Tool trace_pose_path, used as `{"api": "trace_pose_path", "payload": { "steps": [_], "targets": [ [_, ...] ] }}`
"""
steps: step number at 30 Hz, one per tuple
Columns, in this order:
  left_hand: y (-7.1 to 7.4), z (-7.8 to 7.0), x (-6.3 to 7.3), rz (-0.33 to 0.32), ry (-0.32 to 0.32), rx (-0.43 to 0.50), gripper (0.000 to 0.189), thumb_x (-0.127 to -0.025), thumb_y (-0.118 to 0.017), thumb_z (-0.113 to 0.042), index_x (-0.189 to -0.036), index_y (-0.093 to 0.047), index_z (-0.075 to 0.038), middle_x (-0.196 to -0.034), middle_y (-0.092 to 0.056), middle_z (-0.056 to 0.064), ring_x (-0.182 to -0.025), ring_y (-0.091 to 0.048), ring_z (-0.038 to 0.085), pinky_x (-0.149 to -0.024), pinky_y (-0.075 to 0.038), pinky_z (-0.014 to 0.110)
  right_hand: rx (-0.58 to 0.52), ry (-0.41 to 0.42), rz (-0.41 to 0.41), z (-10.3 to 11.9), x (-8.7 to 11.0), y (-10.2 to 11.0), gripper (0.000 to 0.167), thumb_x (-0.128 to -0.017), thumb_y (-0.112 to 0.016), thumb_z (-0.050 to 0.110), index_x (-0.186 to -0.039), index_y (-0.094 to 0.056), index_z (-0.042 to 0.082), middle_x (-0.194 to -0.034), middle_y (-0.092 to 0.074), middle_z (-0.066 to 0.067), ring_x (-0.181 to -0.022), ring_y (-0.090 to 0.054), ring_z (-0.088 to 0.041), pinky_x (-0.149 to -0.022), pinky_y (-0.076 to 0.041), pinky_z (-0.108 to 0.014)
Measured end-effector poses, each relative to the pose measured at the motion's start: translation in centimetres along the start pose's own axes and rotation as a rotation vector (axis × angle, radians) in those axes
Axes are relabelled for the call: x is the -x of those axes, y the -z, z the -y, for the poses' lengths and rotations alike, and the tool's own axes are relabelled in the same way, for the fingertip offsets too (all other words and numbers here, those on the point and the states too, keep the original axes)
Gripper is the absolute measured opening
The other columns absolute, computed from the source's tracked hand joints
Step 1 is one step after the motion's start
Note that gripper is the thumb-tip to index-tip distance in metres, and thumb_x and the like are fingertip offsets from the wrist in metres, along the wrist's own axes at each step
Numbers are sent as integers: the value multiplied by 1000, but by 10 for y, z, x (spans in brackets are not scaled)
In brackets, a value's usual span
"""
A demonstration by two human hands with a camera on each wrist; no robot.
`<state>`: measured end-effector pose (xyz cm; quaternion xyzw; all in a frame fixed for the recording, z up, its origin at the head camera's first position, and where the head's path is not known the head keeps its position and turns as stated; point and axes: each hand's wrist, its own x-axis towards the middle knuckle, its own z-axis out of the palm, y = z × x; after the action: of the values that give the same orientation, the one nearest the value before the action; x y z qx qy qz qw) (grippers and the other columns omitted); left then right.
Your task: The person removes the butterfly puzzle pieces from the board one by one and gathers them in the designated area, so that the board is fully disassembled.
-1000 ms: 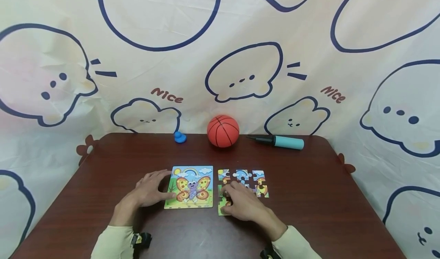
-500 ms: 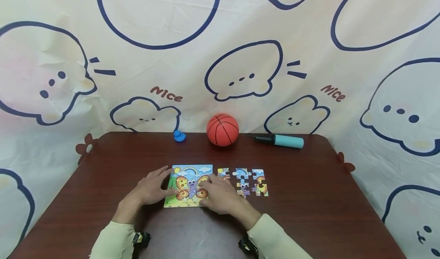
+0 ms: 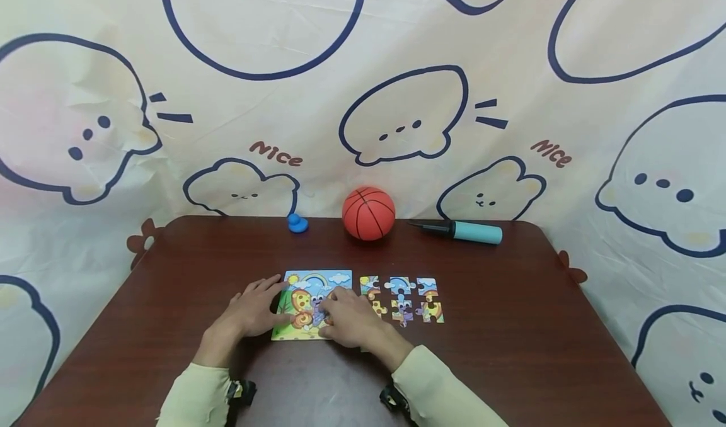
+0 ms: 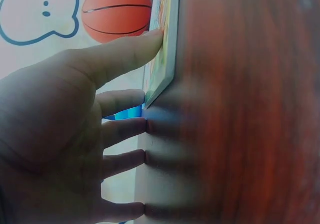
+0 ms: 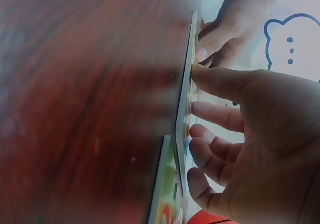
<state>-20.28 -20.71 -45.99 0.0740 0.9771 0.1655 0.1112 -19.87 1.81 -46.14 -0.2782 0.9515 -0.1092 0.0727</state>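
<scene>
A flat square puzzle board [image 3: 304, 298] with a butterfly and rainbow picture lies on the table. My left hand [image 3: 249, 310] rests at its left edge. In the left wrist view the thumb [image 4: 127, 53] lies on the board and the straight fingers stand on the table beside it. My right hand [image 3: 354, 318] covers the board's right half. Its thumb and loosely bent fingers touch the board's face [image 5: 184, 101] in the right wrist view, with nothing visible between them. Several loose jigsaw pieces [image 3: 400, 286] lie right of the board, some partly under my right forearm.
At the back edge of the brown table [image 3: 499, 351] sit a small blue rubber duck [image 3: 297, 224], a red basketball [image 3: 368, 214] and a black and light-blue hand pump [image 3: 476, 232]. A white cloth [image 3: 317, 118] with cartoon drawings hangs behind.
My right hand has moved left from the loose pieces onto the board, uncovering some of the pieces. My left hand has stayed at the board's left edge.
</scene>
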Motion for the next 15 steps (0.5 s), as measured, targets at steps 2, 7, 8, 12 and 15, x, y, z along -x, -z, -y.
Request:
{"api": "trace_pose_path", "payload": {
  "steps": [2, 7, 8, 12, 15],
  "targets": [
    [0, 0, -1, 5, 8, 7, 80, -79, -71, -53, -145, -46, -15, -156, -32, 18, -141, -26, 46, -104, -22, 75, -16, -4, 3, 0, 0, 1, 40, -86, -70, 44, -122, -66, 26, -116, -57, 4, -103, -53, -11, -77, -45, -33],
    [0, -2, -1, 13, 14, 16, 82, -79, -72, -53, -145, -45, -15, -156, -31, 18, -141, -26, 46, -105, -21, 75, -53, -14, 14, 0, -1, 2, 38, -86, -72, 41, -119, -67, 24, -119, -57, 4, -105, -55, -11, -77, -45, -31],
    [0, -2, -1, 12, 15, 17, 82, -78, -72, -54, -145, -45, -15, -156, -31, 19, -141, -26, 47, -105, -21, 75, -55, -17, 13, 0, -2, 2, 37, -86, -72, 41, -118, -66, 23, -118, -57, 4, -104, -55, -11, -77, -45, -31],
    [0, -2, 0, 9, 18, 19, 82, -78, -73, -53, -145, -46, -15, -156, -32, 19, -140, -26, 47, -105, -21, 75, -54, -20, 9, 0, -3, 2, 36, -84, -74, 41, -113, -64, 22, -113, -58, 4, -97, -54, -9, -75, -45, -31],
    [1, -2, 1, 9, 15, 21, 82, -78, -73, -53, -145, -45, -15, -156, -31, 19, -140, -26, 47, -105, -21, 75, -51, -16, -5, 1, -4, 1, 37, -83, -75, 40, -112, -63, 22, -108, -58, 6, -95, -53, -8, -76, -46, -31]
  ]
}}
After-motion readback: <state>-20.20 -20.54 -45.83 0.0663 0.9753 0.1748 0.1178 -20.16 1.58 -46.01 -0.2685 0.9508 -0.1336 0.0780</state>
